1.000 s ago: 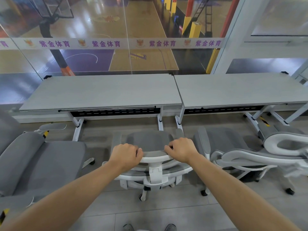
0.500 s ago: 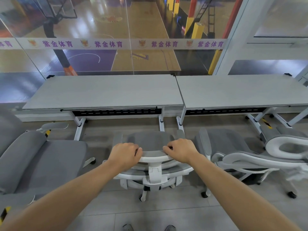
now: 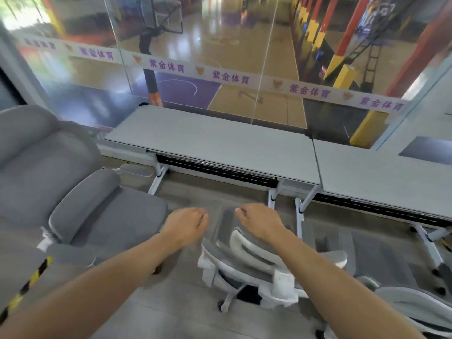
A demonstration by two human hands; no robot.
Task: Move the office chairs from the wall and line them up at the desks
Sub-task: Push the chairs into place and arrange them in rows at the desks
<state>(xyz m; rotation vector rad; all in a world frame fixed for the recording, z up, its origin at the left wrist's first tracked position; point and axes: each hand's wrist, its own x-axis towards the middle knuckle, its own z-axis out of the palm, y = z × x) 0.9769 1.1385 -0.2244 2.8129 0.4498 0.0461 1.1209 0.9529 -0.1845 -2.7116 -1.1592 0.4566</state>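
Left hand: the left hand (image 3: 187, 223) is hovering in the air with its fingers (image 3: 201, 217) loosely curled and holding nothing; no part of a chair is lying between them.
Right hand: the right hand (image 3: 260, 220) is hanging the same way, its fingers curled loosely inward and gripping nothing, above and just clear of the backrest.
Task chair: the white-framed chair (image 3: 247, 263) is standing below and slightly toward the person from both sets of fingers, its back turned to the person and its seat facing the table (image 3: 220, 145), close to the table's front edge.
Neighbours: a grey padded chair (image 3: 80, 192) is sitting well out past the left fingers; another mesh chair (image 3: 403, 302) is showing beyond the right forearm, near the second table.
Handling: it is looking light to roll, judging by the castors (image 3: 223, 307) and smooth floor, but likely to swivel or drift sideways under an uneven push.
Where to hold: the stiff top rail of the backrest, one hand on each side of the centre spine, is looking the surest place; the mesh itself would probably give under the fingers.
Blur: the frame is smearing, so fine contact is hard to judge.
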